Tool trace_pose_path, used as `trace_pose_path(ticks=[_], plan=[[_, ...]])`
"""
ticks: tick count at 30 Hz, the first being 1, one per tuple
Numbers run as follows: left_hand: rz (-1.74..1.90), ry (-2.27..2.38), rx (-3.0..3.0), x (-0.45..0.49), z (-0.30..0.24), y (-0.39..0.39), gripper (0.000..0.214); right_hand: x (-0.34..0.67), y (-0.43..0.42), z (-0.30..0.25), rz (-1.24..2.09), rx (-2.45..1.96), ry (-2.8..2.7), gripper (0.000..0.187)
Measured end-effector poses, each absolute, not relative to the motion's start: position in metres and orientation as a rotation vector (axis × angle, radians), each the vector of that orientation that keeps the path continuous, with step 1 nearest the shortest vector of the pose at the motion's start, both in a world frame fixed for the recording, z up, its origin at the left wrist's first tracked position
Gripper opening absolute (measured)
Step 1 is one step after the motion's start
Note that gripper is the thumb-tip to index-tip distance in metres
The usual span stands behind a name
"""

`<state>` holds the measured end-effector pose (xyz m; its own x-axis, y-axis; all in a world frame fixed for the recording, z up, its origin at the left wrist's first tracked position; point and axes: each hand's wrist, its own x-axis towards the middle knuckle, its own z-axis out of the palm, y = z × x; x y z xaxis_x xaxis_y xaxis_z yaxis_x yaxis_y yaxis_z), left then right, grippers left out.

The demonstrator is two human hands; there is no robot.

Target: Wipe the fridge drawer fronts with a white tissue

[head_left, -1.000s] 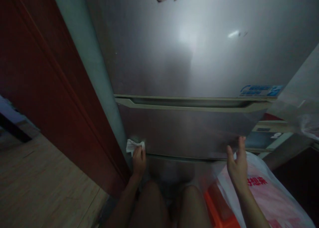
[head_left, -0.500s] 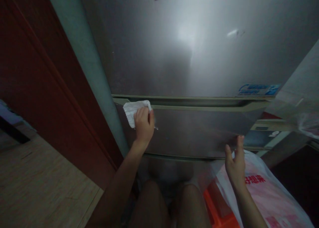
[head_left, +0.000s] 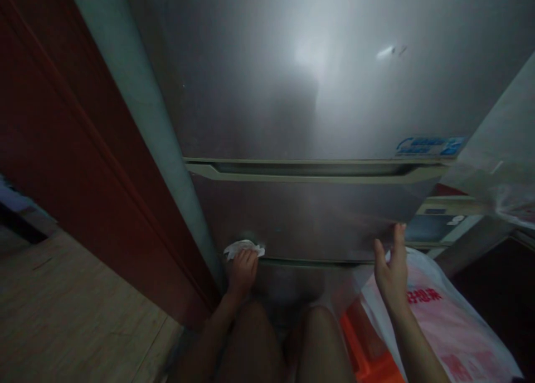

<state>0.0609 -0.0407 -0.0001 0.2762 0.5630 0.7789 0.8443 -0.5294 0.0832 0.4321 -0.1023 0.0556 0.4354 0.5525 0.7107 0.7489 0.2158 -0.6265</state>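
A silver fridge (head_left: 292, 93) fills the view, with a lower drawer front (head_left: 309, 218) under a pale handle strip (head_left: 317, 174). My left hand (head_left: 242, 271) is closed on a white cloth (head_left: 243, 248) and presses it against the bottom left corner of that drawer front. My right hand (head_left: 390, 271) is raised near the drawer's bottom right corner, fingers stretched out and holding nothing. My bare knees (head_left: 284, 344) show at the bottom, close to the fridge.
A dark red wooden panel (head_left: 75, 149) stands left of the fridge, with a pale wood floor (head_left: 75, 305) below it. A white and pink plastic bag (head_left: 443, 327) over something orange (head_left: 368, 355) lies at the right. A blue sticker (head_left: 430, 146) sits on the fridge door.
My left hand went from the drawer's bottom left corner up to its top left, then back down to the bottom edge, cloth in it throughout. The right hand barely moved.
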Motion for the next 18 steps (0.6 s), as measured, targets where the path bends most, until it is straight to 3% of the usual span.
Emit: trace_pose_path(ticks=[6, 12, 18], plan=[[-1.512, -1.436, -1.955, 0.08, 0.007, -0.039, 0.027, 0.432, -0.102, 0.055, -0.18, -1.473, -1.223, 0.074], [-1.791, -1.429, -1.788, 0.094, 0.101, -0.013, 0.028, 0.432, -0.103, 0.056, -0.193, -1.46, -1.232, 0.073], [-1.676, -1.195, -1.86, 0.125, 0.187, -0.001, 0.03, 0.429, -0.1, 0.055, -0.194, -1.469, -1.204, 0.076]])
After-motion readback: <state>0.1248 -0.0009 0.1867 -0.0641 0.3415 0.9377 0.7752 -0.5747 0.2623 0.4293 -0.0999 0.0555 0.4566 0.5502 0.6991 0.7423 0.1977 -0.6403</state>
